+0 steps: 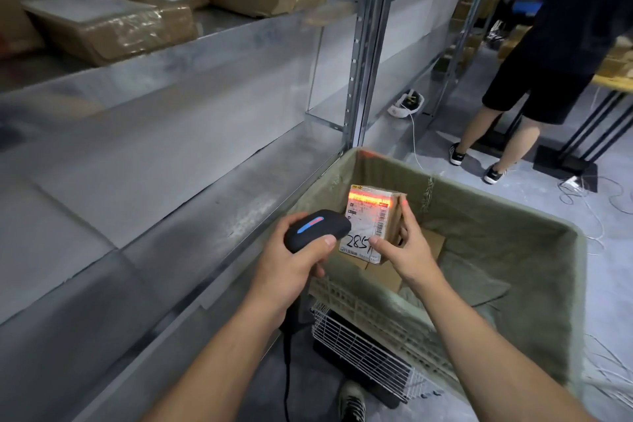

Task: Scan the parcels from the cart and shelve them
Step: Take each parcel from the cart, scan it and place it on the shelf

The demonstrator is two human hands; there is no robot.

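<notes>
My left hand (pixel 294 259) grips a black handheld scanner (pixel 317 229) with a lit blue and red strip, aimed at a small cardboard parcel (pixel 368 216). My right hand (pixel 404 247) holds that parcel by its right side and near corner, above the cart (pixel 513 233). The parcel's white label faces up with handwritten digits, and an orange-red scan line glows across its far end. Another flat cardboard parcel (pixel 433 245) lies in the cart under my right hand. The cart is lined with grey-green fabric.
A metal shelf unit (pixel 205 134) runs along my left, its upper shelf holding several taped cardboard boxes (pixel 113 24). A wire basket (pixel 363 353) hangs on the cart's near end. Another person (pixel 561 44) stands at the far right by a yellow table. White cables lie on the floor.
</notes>
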